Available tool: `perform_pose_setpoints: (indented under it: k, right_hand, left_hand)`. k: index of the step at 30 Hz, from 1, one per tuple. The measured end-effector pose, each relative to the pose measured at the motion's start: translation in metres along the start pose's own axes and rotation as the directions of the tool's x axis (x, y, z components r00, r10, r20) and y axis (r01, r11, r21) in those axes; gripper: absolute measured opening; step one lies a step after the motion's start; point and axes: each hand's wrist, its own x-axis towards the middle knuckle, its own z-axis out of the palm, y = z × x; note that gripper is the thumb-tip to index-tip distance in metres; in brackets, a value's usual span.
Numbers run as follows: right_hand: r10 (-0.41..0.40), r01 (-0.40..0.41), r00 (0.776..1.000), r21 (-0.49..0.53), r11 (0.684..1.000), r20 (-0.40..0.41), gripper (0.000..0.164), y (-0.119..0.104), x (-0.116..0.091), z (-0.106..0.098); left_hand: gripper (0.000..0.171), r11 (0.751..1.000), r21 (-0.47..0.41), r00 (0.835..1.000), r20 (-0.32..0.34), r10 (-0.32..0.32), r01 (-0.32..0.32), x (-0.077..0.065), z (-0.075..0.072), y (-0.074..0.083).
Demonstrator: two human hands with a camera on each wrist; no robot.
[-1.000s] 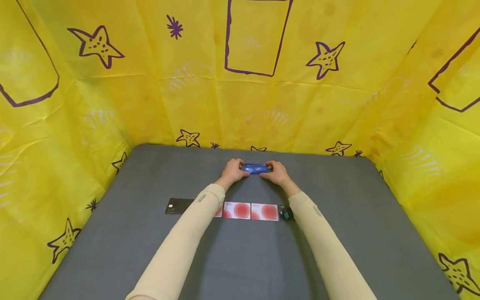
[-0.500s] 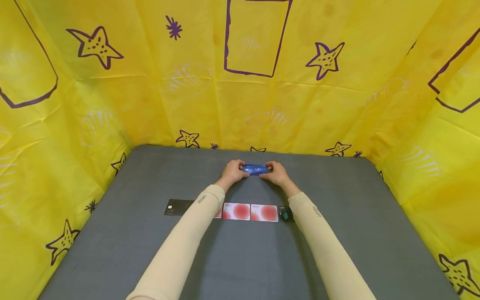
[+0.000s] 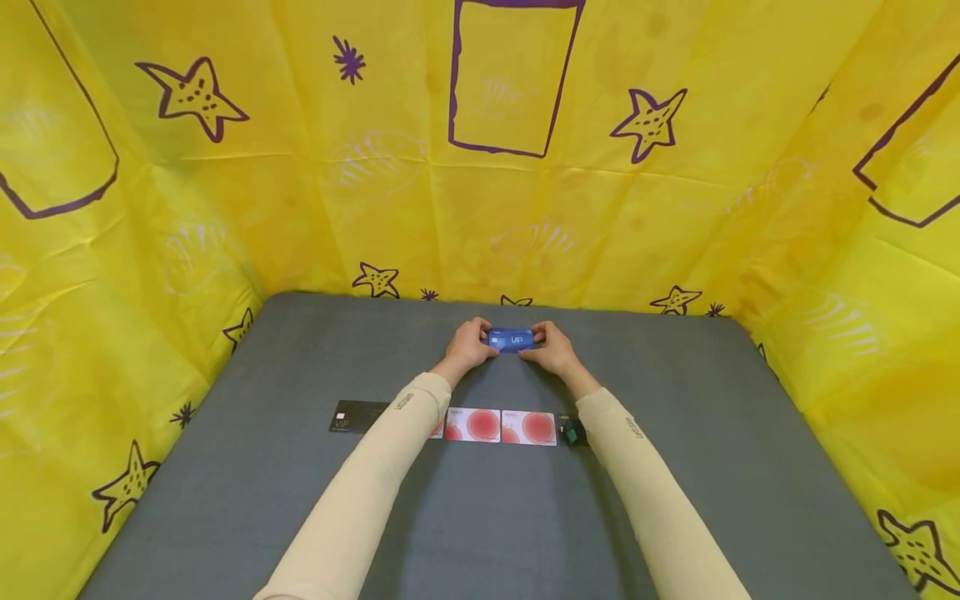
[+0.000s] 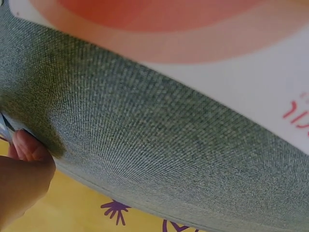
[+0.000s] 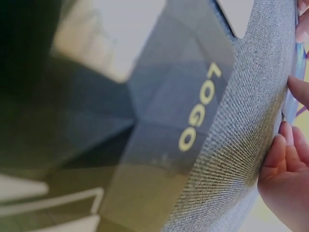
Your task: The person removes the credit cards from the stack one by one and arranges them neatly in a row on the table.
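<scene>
A blue card (image 3: 511,340) marked VIP is at the far middle of the table, between both hands. My left hand (image 3: 468,343) pinches its left end, thumb at the near corner and fingers at the far one. At the right end, my right hand (image 3: 553,347) pinches it the same way. Whether it is one card or several stacked, I cannot tell. The left wrist view shows my left hand (image 4: 26,166) at the lower left edge. In the right wrist view, my right hand (image 5: 289,166) grips the blue card's edge (image 5: 290,104), with left fingertips (image 5: 303,24) opposite.
Nearer to me runs a row of cards: a black VIP card (image 3: 352,417), pink-and-white cards (image 3: 473,424) with red circles, and a dark card (image 5: 198,106) lettered LOGO. My sleeves (image 3: 390,458) partly cover the row. Yellow patterned cloth (image 3: 510,217) walls the grey table (image 3: 480,517).
Both hands stay almost where they were, still holding the blue card. Its face now appears slightly taller and flatter in the head view. The row of cards has not moved.
</scene>
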Motion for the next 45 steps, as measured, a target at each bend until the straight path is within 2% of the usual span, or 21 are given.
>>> perform_pose_setpoints:
  k: [13,24,36,45]
  right_hand:
    - [-0.021,0.022,1.0,0.005,1.0,-0.023,0.057,0.004,0.0,0.002]
    - [-0.042,0.042,0.999,-0.008,0.999,-0.01,0.059,0.002,-0.002,0.0]
    - [-0.085,0.085,0.996,-0.005,0.996,-0.015,0.059,0.001,-0.005,0.001]
    - [-0.122,0.122,0.992,0.007,0.992,-0.026,0.06,0.0,-0.012,0.001]
  left_hand:
    - [0.049,0.999,-0.042,1.0,-0.01,0.013,-0.013,-0.002,0.001,-0.001]
    - [0.054,0.996,-0.067,0.998,-0.007,0.059,-0.059,-0.004,-0.003,0.001]
    - [0.056,0.991,-0.087,0.994,-0.038,0.098,-0.101,-0.005,-0.003,-0.004]
    - [0.056,0.989,-0.086,0.992,-0.048,0.116,-0.12,-0.012,-0.007,-0.004]
